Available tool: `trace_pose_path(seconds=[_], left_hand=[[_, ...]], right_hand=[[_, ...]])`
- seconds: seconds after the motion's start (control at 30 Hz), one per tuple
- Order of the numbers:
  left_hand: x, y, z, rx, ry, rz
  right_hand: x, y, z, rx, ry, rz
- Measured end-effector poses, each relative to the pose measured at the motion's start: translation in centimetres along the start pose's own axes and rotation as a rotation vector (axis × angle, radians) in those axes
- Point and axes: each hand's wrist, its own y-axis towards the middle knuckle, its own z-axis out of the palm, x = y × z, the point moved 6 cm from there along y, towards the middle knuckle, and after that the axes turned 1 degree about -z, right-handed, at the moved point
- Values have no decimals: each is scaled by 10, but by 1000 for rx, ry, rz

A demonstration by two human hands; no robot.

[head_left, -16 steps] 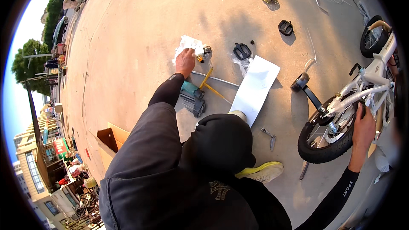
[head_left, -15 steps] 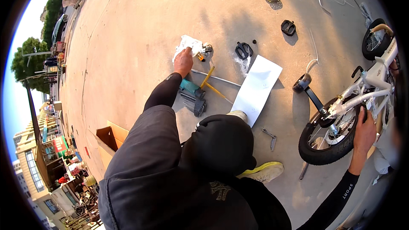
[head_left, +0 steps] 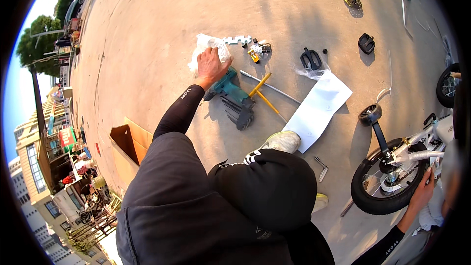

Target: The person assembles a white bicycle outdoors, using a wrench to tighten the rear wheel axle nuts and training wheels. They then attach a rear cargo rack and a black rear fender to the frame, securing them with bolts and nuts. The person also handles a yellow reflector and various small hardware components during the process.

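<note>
Left hand [head_left: 211, 64], upper centre, fingers spread flat on crumpled white plastic bag [head_left: 203, 46] on concrete ground, beside teal power drill [head_left: 228, 86]. Right hand [head_left: 423, 191], lower right, gripping small black bike tyre [head_left: 380, 186], prob. steadying white kids' bike.

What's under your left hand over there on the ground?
A crumpled white plastic bag lies under the left hand, spread on the concrete ground. A teal power tool lies beside it. The hand hides whatever the bag holds.
</note>
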Motion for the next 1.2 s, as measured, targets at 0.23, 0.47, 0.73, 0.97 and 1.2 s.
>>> trace_pose_path(seconds=[0.23, 0.47, 0.73, 0.97, 1.2], left_hand=[[-124, 2, 28, -34, -256, 219], [-155, -56, 35, 111, -229, 392], [-136, -76, 18, 35, -494, 475], [-78, -39, 31, -23, -632, -115], [-76, -5, 57, 86, -527, -84]], right_hand=[[0, 5, 0, 22, 7, -1], [-12, 2, 3, 4, 61, 1], [-21, 9, 4, 3, 44, -10], [-17, 9, 4, 2, 40, 3], [-18, 9, 3, 13, 61, 6]])
